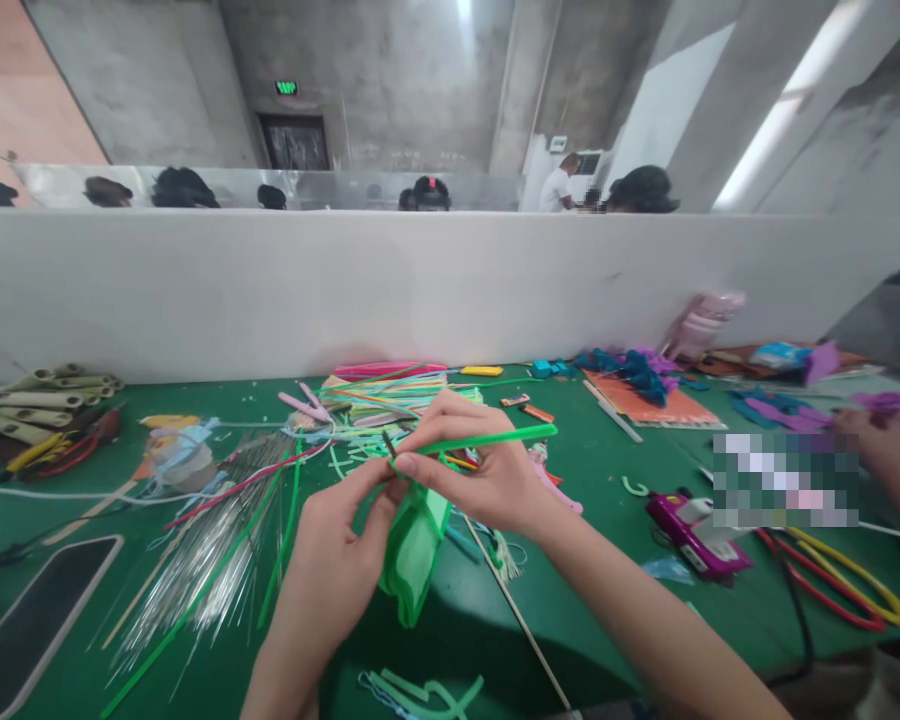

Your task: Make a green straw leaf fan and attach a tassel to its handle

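Note:
My left hand (341, 545) is closed, pinching the top of a small green mesh piece (414, 550) that hangs below my fingers. A thin dark wire stem (388, 446) sticks up from the pinch. My right hand (471, 462) is closed on a bright green pipe cleaner (495, 438) that runs to the right from the same spot. Both hands meet above the green table (607, 590), fingertips touching at the top of the mesh.
A bundle of silver wires (202, 545) and a phone (41, 620) lie at the left. Coloured strips (390, 395) sit behind the hands. A purple glue gun (694, 530), red and yellow cables (840, 585) and another person's hand (881, 445) are at the right. A white partition (420, 290) stands behind.

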`<action>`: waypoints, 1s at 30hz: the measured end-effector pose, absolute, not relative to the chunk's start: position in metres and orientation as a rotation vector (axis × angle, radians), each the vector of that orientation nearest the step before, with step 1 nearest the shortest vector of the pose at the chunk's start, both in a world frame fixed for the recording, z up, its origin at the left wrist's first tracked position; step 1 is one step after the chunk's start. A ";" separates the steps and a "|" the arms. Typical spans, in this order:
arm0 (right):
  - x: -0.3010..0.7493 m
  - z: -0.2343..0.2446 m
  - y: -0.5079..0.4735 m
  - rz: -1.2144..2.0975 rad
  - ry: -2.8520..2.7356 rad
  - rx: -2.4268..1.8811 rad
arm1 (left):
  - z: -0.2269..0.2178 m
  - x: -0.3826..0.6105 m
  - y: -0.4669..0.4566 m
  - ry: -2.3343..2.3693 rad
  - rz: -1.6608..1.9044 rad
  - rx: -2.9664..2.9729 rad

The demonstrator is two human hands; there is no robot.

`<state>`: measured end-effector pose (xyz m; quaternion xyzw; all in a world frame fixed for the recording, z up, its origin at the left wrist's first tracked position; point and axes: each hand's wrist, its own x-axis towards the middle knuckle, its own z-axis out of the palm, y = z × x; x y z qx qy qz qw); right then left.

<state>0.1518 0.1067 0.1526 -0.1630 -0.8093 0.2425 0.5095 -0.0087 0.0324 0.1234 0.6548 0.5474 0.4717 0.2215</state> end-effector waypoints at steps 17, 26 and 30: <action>0.156 0.158 0.101 0.867 -1.819 -0.512 | 0.127 -0.001 0.029 1.677 1.472 1.933; 0.151 0.153 0.101 0.996 -1.782 -0.550 | 0.132 -0.012 0.031 1.391 1.184 1.934; 0.149 0.153 0.095 0.763 -1.778 -0.669 | 0.130 -0.001 0.031 1.656 1.378 1.939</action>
